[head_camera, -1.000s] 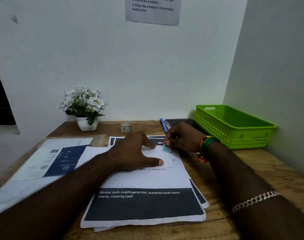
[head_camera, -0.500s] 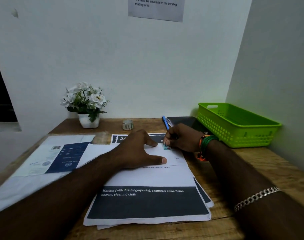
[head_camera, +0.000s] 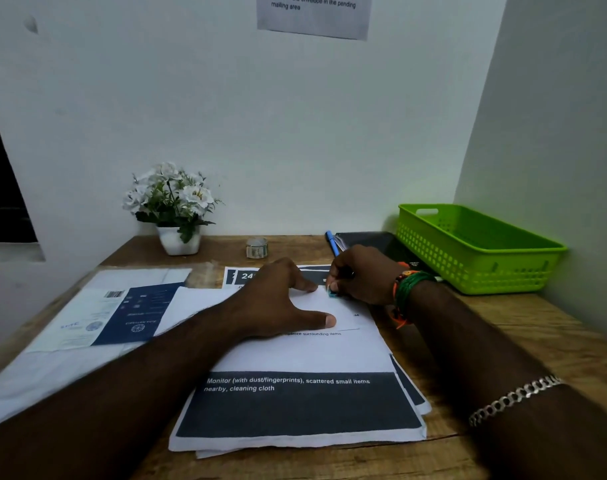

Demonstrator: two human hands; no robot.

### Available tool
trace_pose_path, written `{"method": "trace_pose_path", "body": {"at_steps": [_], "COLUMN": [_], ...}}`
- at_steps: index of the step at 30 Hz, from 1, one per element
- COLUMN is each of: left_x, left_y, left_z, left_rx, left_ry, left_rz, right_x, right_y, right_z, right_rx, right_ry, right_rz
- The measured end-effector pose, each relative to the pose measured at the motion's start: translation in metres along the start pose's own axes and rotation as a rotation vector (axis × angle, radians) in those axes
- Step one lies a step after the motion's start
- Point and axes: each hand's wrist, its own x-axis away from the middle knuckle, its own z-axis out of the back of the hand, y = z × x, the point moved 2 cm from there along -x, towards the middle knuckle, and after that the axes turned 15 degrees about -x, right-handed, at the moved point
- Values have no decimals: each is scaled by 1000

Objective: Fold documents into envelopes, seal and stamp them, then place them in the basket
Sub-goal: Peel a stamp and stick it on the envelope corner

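A white envelope (head_camera: 343, 311) lies on a stack of printed documents (head_camera: 295, 403) in the middle of the wooden desk. My left hand (head_camera: 278, 303) rests flat on the envelope, fingers spread, pinning it down. My right hand (head_camera: 361, 275) is at the envelope's far right corner, fingertips pinched on a small teal stamp (head_camera: 331, 292) that touches the corner. The green plastic basket (head_camera: 475, 268) stands at the back right against the side wall and looks empty.
A potted white flower (head_camera: 172, 206) stands at the back left. A small tape roll (head_camera: 256, 247), a blue pen (head_camera: 331, 242) and a dark notebook (head_camera: 368, 240) lie along the back edge. More white envelopes and a blue-printed mailer (head_camera: 122, 313) cover the left side.
The camera has tilted slightly downward. My right hand has kept the stamp at the envelope's corner, shifting only a little; my left hand stays flat on the envelope.
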Motion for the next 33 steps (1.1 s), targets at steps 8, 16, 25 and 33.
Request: {"method": "trace_pose_path", "body": {"at_steps": [8,16,25,33], "left_x": [0,1,2,1], "left_y": [0,0,4,2], "left_z": [0,1,1,-1], "left_rx": [10,8,-2,-10], "left_ry": [-3,20,-6,-7], "left_rz": [-3,-48,-114,-133], "right_x": [1,1,0,0], "right_y": [-1,-3,-6,-4], "right_z": [-1,-3,-4,-4], "right_rx": [23,46,100,89], "right_ry": [14,40,42,28], "right_rz": [-4,-34,-42,-31]}}
